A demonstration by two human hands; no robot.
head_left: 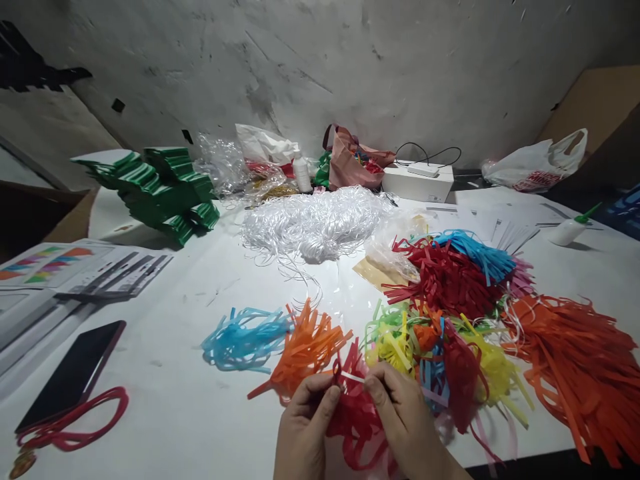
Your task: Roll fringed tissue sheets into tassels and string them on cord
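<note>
My left hand (311, 417) pinches the red tassel (357, 420) by its loop (337, 367) over the worktop (165, 400); my right hand (397, 410) pinches a white strip (353, 377). I'd keep loop steady, strip taut.

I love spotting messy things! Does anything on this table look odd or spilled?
The white string heap near the middle looks messy: tangled, with loose strands trailing forward over the table. The green-tipped bottle at the right looks tilted, though the picture may be bending it. I see no spill.
</note>
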